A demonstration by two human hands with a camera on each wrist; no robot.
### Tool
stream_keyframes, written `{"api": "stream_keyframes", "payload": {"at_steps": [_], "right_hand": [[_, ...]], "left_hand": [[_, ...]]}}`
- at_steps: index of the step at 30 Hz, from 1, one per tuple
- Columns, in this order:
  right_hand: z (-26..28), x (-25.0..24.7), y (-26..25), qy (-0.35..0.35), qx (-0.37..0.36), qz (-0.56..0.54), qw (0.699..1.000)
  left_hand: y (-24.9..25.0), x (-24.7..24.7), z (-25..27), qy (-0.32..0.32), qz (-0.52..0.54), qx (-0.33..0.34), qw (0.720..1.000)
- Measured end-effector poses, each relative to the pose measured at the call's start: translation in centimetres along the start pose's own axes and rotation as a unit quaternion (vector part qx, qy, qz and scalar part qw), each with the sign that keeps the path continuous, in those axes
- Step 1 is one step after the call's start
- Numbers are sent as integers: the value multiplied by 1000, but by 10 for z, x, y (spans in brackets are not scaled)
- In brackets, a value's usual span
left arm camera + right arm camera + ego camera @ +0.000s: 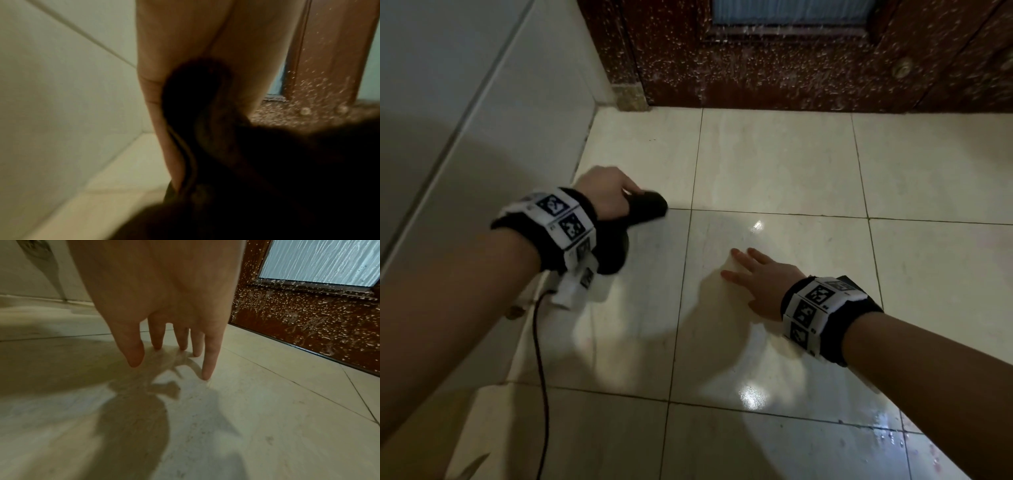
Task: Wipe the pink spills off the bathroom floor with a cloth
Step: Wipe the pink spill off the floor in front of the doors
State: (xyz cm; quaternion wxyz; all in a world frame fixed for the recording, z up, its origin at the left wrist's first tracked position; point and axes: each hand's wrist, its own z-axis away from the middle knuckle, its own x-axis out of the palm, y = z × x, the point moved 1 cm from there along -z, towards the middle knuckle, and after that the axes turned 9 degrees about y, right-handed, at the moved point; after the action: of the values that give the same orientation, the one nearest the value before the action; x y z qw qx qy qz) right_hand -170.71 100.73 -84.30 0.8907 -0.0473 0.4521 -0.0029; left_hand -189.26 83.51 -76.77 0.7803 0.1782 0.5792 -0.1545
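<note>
**Dark cloth bunched in my left hand, right hand flat over the tiles**

The cloth is a dark, almost black wad, gripped in my left hand above the cream floor tiles, near the white tiled wall. Its long axis runs from a rounded end poking out past my knuckles toward the door, back to a bulkier lobe hanging under my wrist toward me. From the left wrist view the cloth fills the lower right of the picture, and my fingers are curled round it; I cannot tell whether the cloth touches the floor.

My right hand is out over the tile to the right, well apart from the cloth, palm down. In the right wrist view its fingers are straight and slightly spread, tips at or just above the floor, holding nothing.

Faint pink smears show on the wet tiles at the lower right. Beyond the floor stands a dark brown door, spattered with droplets, with a frosted glass panel. A thin dark cable trails from my left wristband.
</note>
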Motion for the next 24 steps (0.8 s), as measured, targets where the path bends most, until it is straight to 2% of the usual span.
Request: {"api": "stream_keyframes", "payload": {"at_steps": [2,6,8,12,15,19,24], "right_hand": [[-1,1,1,1,-2,6,1000],[-2,0,3,-4,-3,3,1000],[-1,0,2,-9,-1,0,1000],[1,1,3,-11,2,-1,1000],[2,-1,5,-22,0,6,1000],[1,-8,6,-18,-2,13,1000],[9,-9,8,15,30,48,998]], "left_hand": [[-15,2,-21,36,-11,-5,999],[-31,52,-43,-15,-36,-12,999],[-35,77,-44,-27,6,-35,999],[-34,89,-45,13,57,-30,998],[-16,91,-29,-35,-3,9,999],[29,107,23,3,-81,110,991],[62,123,99,-39,-141,193,970]]}}
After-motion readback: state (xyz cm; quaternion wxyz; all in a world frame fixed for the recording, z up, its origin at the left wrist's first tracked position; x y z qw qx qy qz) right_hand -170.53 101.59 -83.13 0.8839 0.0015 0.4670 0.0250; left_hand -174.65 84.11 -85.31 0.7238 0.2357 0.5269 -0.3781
